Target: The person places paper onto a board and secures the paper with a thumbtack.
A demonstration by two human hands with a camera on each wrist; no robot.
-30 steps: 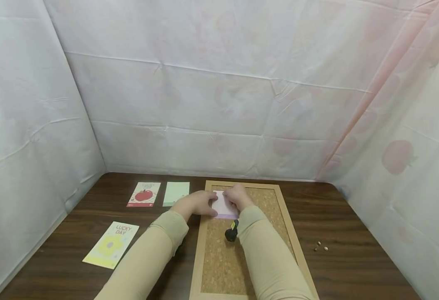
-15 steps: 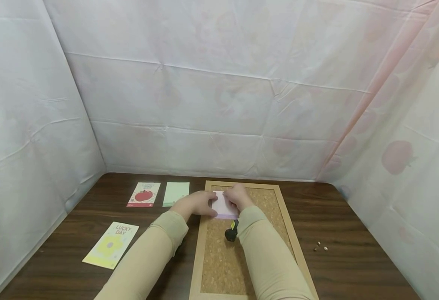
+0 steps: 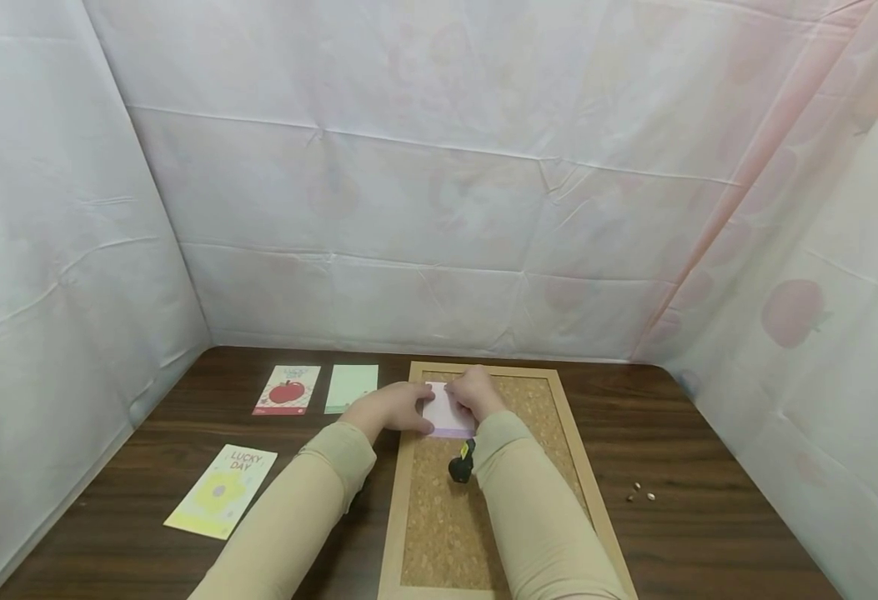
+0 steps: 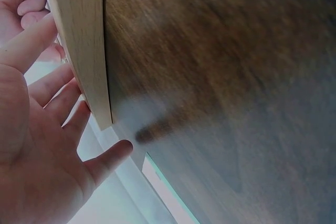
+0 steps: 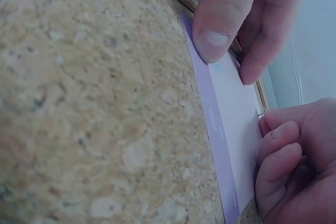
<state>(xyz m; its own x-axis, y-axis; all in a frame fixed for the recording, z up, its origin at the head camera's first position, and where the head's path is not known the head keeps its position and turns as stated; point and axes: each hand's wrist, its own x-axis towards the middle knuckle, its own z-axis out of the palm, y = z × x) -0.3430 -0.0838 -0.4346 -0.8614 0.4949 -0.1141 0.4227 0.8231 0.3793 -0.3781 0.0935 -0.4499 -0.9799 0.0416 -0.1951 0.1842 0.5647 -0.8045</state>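
A white card with a lilac bottom band (image 3: 448, 414) lies on the upper left of the framed corkboard (image 3: 449, 525). My left hand (image 3: 393, 407) presses the card's left side, its thumb low and its fingers higher. In the left wrist view these fingers (image 4: 65, 98) are spread and fairly straight beside the wooden frame (image 4: 84, 40). My right hand (image 3: 476, 393) touches the card's top edge with a fingertip. Its other fingers (image 5: 281, 158) are curled in the right wrist view. Whether anything small sits under that fingertip is hidden.
On the table's left lie a red apple card (image 3: 287, 390), a pale green card (image 3: 352, 386) and a yellow flower card (image 3: 221, 492). Several small gold tacks (image 3: 651, 497) lie right of the board. The black wrist camera (image 3: 461, 467) hangs beneath the right cuff.
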